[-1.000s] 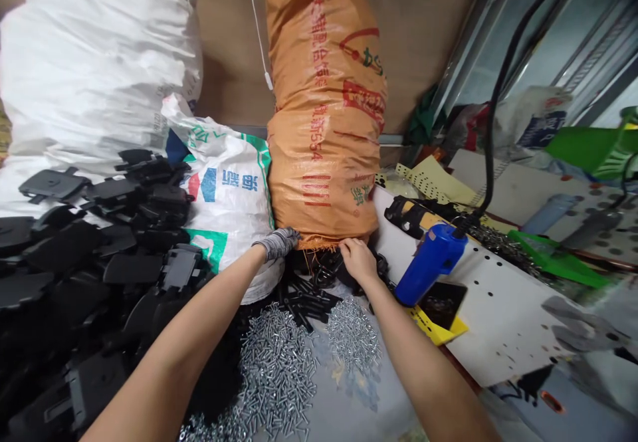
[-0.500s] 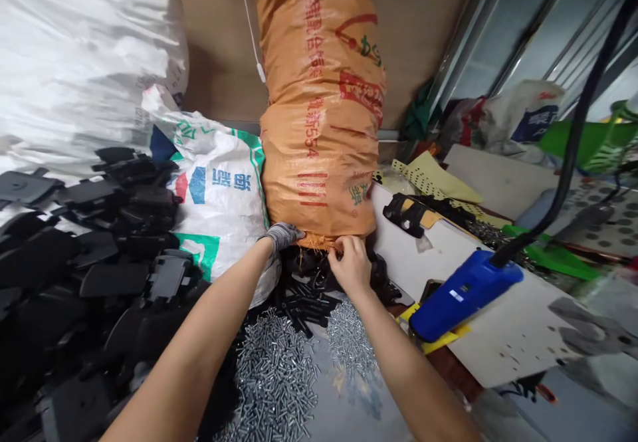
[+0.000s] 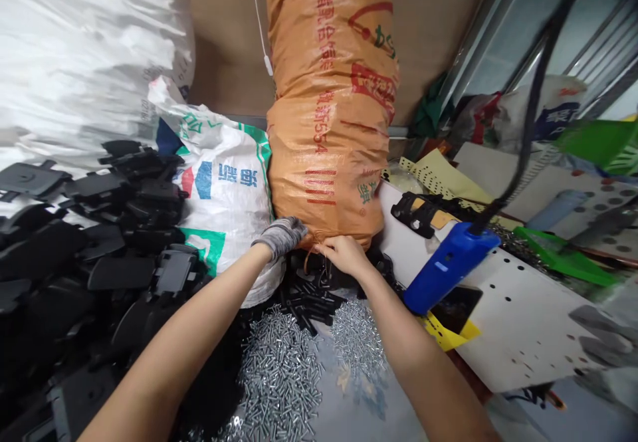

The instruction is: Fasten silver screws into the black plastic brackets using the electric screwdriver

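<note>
A tall orange woven sack (image 3: 331, 96) with red print stands upright at the middle back. My left hand (image 3: 282, 236), in a grey knit glove, grips its bottom left hem. My bare right hand (image 3: 343, 254) pinches the frayed bottom hem just to the right of it, fingers closed on the fabric and loose threads. Small black parts (image 3: 312, 296) lie under the sack's lower edge.
Silver screws (image 3: 284, 369) are heaped in front. Black plastic parts (image 3: 100, 249) pile up at left against white sacks (image 3: 224, 189). A blue power tool (image 3: 448, 266) on a black cord hangs over a white perforated board (image 3: 523, 322) at right.
My right hand shifted left along the hem, closer to my left hand. The blue tool swung on its cord, out to the right and back up. The view moved slightly.
</note>
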`<action>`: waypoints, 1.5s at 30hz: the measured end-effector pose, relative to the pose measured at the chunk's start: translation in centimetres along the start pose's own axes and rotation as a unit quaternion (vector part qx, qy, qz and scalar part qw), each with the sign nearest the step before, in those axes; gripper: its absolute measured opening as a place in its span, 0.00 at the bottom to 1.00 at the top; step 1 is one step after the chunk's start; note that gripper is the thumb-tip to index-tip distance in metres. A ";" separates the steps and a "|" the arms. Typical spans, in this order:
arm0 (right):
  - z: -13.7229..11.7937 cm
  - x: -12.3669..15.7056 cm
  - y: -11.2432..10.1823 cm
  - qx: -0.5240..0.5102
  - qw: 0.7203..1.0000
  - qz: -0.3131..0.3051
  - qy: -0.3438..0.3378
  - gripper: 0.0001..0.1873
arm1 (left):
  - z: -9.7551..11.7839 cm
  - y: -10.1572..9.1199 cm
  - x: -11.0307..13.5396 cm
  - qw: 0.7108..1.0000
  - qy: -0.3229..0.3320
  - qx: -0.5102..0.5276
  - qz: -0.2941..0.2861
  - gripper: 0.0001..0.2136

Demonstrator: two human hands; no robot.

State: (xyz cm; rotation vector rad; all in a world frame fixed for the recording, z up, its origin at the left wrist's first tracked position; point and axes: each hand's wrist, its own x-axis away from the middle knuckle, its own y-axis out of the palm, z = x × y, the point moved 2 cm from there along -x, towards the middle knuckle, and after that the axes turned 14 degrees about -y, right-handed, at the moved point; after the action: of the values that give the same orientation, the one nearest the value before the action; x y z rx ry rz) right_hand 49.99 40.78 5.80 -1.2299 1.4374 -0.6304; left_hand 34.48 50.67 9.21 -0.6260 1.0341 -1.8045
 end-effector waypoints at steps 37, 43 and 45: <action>4.9 4.0 -1.0 -0.136 0.971 0.168 0.099 0.17 | 2.5 5.4 2.4 0.982 0.130 -0.129 0.041 0.17; 3.4 2.4 -1.0 -0.149 0.959 0.225 0.084 0.18 | 1.4 3.2 0.6 0.984 0.151 -0.092 0.001 0.12; 3.1 2.1 -0.5 -0.141 0.954 0.248 0.090 0.18 | 1.0 2.7 0.0 0.986 0.148 -0.077 -0.011 0.13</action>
State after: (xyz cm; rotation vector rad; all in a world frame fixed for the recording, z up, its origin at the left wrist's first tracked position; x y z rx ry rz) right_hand 53.29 39.40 4.61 -0.9787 1.9543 -0.1973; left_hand 36.54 49.75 7.36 -0.4697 1.3798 -1.8872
